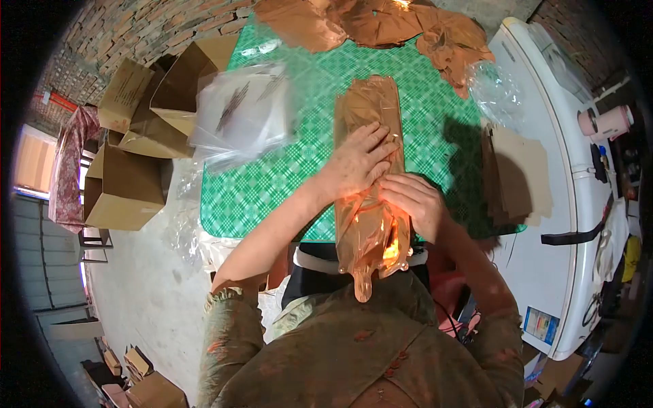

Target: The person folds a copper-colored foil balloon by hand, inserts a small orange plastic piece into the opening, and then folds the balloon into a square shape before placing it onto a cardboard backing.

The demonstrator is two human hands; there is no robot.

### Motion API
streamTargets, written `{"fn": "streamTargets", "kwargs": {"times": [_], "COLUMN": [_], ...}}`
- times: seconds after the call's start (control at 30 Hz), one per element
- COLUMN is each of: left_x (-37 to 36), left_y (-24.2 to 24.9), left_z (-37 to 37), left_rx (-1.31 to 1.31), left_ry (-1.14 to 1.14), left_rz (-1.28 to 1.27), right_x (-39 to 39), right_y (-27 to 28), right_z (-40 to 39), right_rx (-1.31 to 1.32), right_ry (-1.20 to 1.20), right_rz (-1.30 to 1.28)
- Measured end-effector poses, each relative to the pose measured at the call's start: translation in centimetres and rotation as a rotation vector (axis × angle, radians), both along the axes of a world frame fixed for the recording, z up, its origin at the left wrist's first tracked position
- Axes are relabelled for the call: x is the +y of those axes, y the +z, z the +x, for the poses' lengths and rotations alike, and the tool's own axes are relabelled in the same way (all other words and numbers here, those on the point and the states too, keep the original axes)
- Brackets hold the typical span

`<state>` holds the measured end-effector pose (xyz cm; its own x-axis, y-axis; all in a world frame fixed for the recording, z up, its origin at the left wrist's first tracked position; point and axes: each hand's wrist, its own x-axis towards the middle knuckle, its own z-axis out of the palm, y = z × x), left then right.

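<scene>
Coppery foil (glossy, creased) forms an oblong.

1. Consists of a green plaid tabletop.
2. Carries a long copper foil piece, overhanging the near edge.
3. Bears crumpled foil along the far edge.
4. Holds clear plastic sheets at left.

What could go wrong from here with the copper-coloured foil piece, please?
The copper-coloured foil piece could slide toward the person's lap if the left hand and right hand let up, as its lower end juts past the near edge of the table. Its surface is creased, so uneven pressing might add wrinkles. The loose stack of clear plastic sheets reaches past the table's left edge, so a knock could send some down.
</scene>
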<state>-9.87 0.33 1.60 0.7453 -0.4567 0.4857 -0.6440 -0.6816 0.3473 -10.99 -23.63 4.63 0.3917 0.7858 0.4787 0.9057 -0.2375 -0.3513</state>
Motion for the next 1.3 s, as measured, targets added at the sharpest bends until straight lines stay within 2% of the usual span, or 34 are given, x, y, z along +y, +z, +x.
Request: {"fn": "streamTargets", "kwargs": {"times": [0.17, 0.27, 0.37, 0.57, 0.77, 0.97, 1.3], "left_x": [-0.9, -1.2, -1.3, -1.2, -0.5, 2.2, 2.6], "left_y": [0.2, -0.2, -0.4, -0.1, 2.1, 1.1, 0.4], "left_z": [-2.6, -2.8, -2.8, -3.0, -2.7, -2.5, -3.1], "left_rx": [0.033, 0.004, 0.027, 0.012, -0.069, -0.024, 0.017], "left_ry": [0.032, 0.049, 0.076, 0.082, 0.161, 0.09, 0.13], "left_rz": [0.0, 0.017, -0.036, -0.03, 0.103, 0.131, 0.249], "right_x": [-0.8, -0.4, -0.7, -0.6, -0.6, -0.6, -0.5], "right_y": [-0.8, 0.4, -0.1, -0.6, -0.4, -0.9, -0.4], "right_z": [-2.4, -3.3, -2.9, -3.2, -3.2, -3.1, -3.1], "right_rx": [-0.005, 0.007, -0.088, -0.114, -0.096, -0.091, -0.083], "right_ry": [0.002, -0.039, 0.012, 0.007, 0.015, 0.014, 0.015], "right_rz": [-0.009, -0.037, -0.183, -0.201, -0.202, -0.193, -0.166]}}
